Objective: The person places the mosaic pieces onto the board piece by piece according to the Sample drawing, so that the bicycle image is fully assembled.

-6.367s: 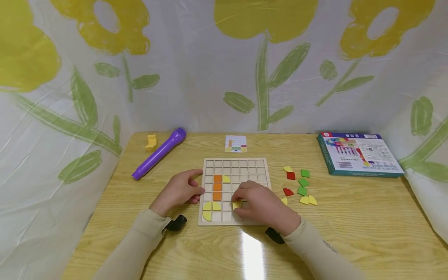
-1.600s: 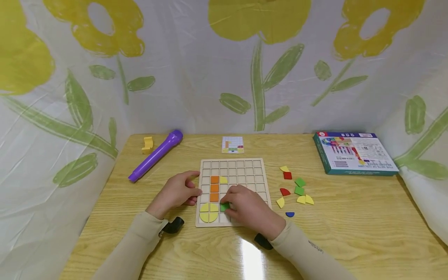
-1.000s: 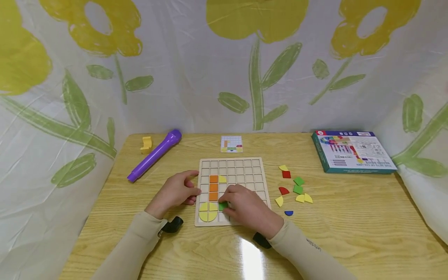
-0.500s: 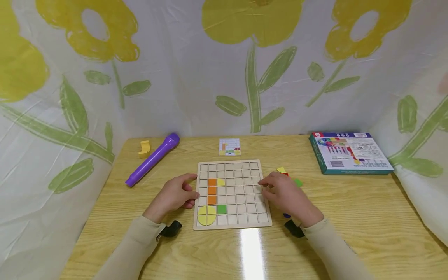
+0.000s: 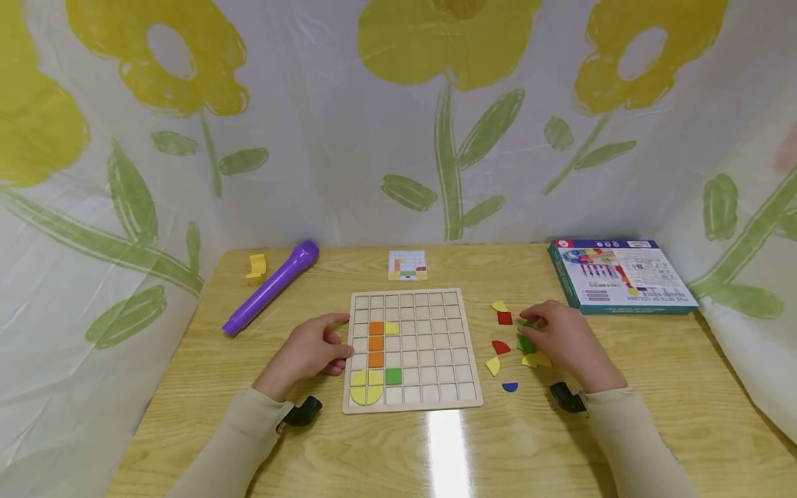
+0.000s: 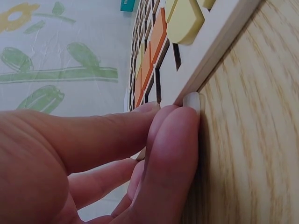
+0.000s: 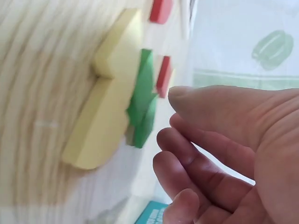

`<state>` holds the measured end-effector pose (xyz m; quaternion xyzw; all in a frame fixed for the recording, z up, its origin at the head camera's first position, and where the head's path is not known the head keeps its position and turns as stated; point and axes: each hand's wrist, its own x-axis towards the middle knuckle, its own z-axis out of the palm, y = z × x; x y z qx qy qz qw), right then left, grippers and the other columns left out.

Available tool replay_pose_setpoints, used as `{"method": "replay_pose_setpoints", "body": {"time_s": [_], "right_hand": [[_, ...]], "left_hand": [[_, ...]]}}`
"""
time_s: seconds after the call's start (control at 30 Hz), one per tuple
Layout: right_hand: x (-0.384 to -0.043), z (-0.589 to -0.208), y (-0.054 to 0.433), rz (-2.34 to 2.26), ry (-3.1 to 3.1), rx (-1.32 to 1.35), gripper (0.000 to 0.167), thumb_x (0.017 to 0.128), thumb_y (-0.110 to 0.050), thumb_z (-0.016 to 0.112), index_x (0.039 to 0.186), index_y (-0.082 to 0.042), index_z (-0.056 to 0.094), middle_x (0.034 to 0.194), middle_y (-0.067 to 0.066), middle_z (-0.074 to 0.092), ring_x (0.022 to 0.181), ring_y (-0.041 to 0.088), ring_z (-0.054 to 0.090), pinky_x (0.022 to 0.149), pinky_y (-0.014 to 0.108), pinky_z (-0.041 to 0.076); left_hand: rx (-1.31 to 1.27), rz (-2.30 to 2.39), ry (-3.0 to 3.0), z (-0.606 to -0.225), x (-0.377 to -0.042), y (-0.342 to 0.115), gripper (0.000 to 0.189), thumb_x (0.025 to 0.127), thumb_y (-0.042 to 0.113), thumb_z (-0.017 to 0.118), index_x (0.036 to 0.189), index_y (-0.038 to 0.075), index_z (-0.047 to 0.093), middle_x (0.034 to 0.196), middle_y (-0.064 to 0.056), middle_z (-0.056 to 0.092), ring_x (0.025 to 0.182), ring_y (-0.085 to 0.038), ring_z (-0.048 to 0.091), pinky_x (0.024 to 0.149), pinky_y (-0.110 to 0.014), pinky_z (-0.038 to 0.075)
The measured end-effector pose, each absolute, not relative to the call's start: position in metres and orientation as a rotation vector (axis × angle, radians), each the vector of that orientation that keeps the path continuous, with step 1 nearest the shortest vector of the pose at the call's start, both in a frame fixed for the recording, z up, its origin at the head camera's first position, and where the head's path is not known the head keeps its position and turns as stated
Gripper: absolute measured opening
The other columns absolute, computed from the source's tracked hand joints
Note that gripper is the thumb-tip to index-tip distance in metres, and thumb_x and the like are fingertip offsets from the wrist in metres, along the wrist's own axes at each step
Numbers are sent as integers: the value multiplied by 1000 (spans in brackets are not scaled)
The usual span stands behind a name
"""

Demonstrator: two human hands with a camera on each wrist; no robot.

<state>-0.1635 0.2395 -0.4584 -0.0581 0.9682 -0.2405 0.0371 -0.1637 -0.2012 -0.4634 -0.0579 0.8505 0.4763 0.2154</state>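
Note:
A wooden grid board (image 5: 436, 360) lies on the table with three orange squares (image 5: 376, 344) in a column. A yellow quarter-circle (image 5: 391, 328), a green square (image 5: 394, 376) and a yellow circle of quarter pieces (image 5: 367, 386) also sit in its cells. My left hand (image 5: 311, 351) holds the board's left edge by its fingertips; the left wrist view shows the tips at the rim (image 6: 212, 56). My right hand (image 5: 566, 339) hovers over loose green squares (image 7: 144, 100), thumb and fingers parted, nothing between them. Two yellow quarter-circles (image 7: 105, 112) lie beside them, partly hidden in the head view.
Between board and right hand lie a red square (image 5: 505, 318), a red quarter-circle (image 5: 501, 347), yellow quarters (image 5: 493, 366) and a blue half-circle (image 5: 510, 387). Behind are a pattern card (image 5: 407, 265), a purple microphone-shaped tube (image 5: 271, 289), a yellow piece (image 5: 257, 270) and a box (image 5: 625, 278).
The yellow circle was filled and a green square set in the board. My right hand has let go of that square and moved right to the loose pieces. My left hand stays at the edge.

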Motion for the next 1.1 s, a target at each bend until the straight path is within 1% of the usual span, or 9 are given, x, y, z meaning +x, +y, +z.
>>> {"method": "replay_pose_setpoints", "body": {"time_s": [0.17, 0.33, 0.43, 0.57, 0.77, 0.93, 1.1], "right_hand": [[-165, -462, 244, -724, 2957, -171, 27, 100, -22, 77, 120, -4, 79, 109, 13, 74, 93, 25, 68, 83, 47, 64], [-166, -465, 246, -728, 2956, -164, 25, 101, -22, 77, 119, -5, 80, 108, 11, 74, 92, 23, 67, 80, 44, 64], [-167, -466, 247, -737, 2948, -156, 25, 101, -22, 77, 120, -5, 80, 111, 13, 74, 95, 25, 68, 83, 46, 64], [-168, -465, 250, -745, 2928, -122, 30, 101, -24, 76, 124, -5, 78, 117, 15, 74, 99, 28, 68, 87, 49, 64], [-172, -464, 257, -737, 2879, -93, 35, 101, -28, 76, 128, -5, 76, 117, 14, 73, 101, 28, 65, 90, 49, 63], [-172, -461, 261, -746, 2849, -96, 38, 100, -29, 78, 129, -4, 75, 120, 15, 74, 103, 29, 67, 94, 52, 64], [-172, -460, 262, -736, 2841, -92, 36, 100, -28, 78, 127, -3, 76, 118, 15, 75, 104, 28, 68, 96, 53, 64]], "left_hand": [[-159, 1324, 2355, -463, -164, -201, 71, 98, 8, 80, 162, 15, 50, 110, -15, 61, 73, -19, 72, 67, -33, 69], [-151, 1333, 2354, -464, -164, -201, 71, 98, 7, 79, 161, 14, 50, 110, -15, 61, 73, -19, 72, 67, -33, 69], [-151, 1335, 2356, -464, -164, -202, 70, 98, 7, 79, 161, 14, 50, 110, -15, 61, 73, -18, 72, 67, -33, 69], [-149, 1342, 2354, -464, -164, -202, 71, 98, 7, 79, 162, 14, 49, 110, -15, 61, 73, -19, 72, 68, -33, 69], [-142, 1318, 2373, -464, -165, -202, 70, 97, 8, 80, 161, 14, 51, 108, -15, 62, 71, -19, 72, 66, -33, 69], [-138, 1329, 2365, -465, -164, -203, 70, 98, 8, 79, 161, 13, 50, 108, -15, 62, 71, -19, 72, 67, -33, 69], [-132, 1354, 2347, -465, -164, -203, 70, 98, 6, 78, 162, 12, 49, 109, -15, 61, 72, -19, 72, 67, -33, 69]]}}
